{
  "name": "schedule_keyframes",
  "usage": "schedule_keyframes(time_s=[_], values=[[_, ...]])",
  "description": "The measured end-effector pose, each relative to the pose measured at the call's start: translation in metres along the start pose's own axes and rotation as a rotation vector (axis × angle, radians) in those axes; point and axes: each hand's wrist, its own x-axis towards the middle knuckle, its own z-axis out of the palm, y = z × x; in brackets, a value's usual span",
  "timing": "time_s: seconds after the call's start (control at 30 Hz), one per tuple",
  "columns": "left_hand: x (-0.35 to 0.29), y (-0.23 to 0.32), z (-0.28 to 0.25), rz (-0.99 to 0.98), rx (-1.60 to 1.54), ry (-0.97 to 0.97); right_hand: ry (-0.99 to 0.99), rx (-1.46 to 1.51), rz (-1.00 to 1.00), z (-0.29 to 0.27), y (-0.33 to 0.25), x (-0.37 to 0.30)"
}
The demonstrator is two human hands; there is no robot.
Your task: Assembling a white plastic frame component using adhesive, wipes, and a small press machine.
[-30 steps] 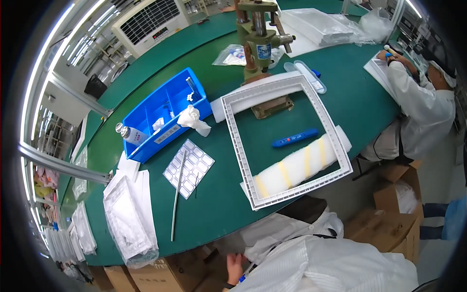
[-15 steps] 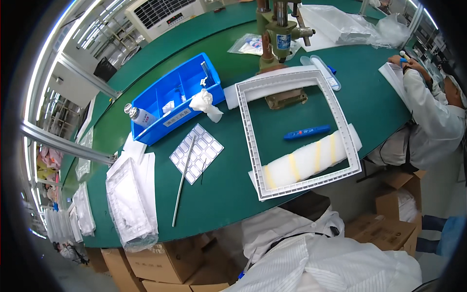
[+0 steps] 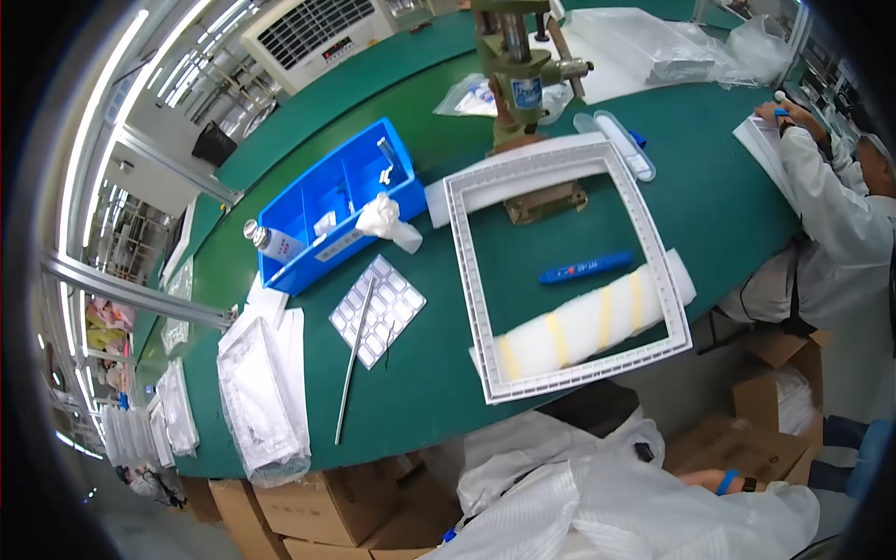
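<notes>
My right hand (image 3: pixel 702 479) shows only in part at the lower right, low beside my white garment, with a blue band and a dark band at its wrist. Its fingers are hidden, so I cannot tell whether it holds anything. My left hand is out of view. On the green table, a white rectangular frame (image 3: pixel 469 271) lies across two white foam pieces. The near one is a foam roll (image 3: pixel 583 322) with yellow bands. Inside the frame's opening lies a blue pen-shaped tool (image 3: pixel 586 268). A green metal press (image 3: pixel 523 79) stands behind the frame.
Left of the frame are a blue divided bin (image 3: pixel 289 224) with a bottle and white tissue, a label sheet (image 3: pixel 397 313), a thin metal rod (image 3: pixel 347 392) and bagged white parts (image 3: pixel 261 401). A clear case (image 3: pixel 623 145) lies behind. Another person (image 3: pixel 821 187) works at right; cartons (image 3: pixel 737 448) stand below.
My right wrist has come into view at the lower right. The view has shifted slightly; the things on the table keep their places.
</notes>
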Motion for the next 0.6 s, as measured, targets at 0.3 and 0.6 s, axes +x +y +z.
schedule_keyframes(time_s=[0.3, 0.6], values=[[-0.028, 0.04, -0.049, 0.105, 0.085, -0.505, 0.374, -1.631, -0.286, 0.201, -0.334, -0.356], [-0.167, 0.394, -0.011, 0.167, 0.917, -0.564, 0.852, -1.306, -1.727, 0.362, -0.512, -0.488]])
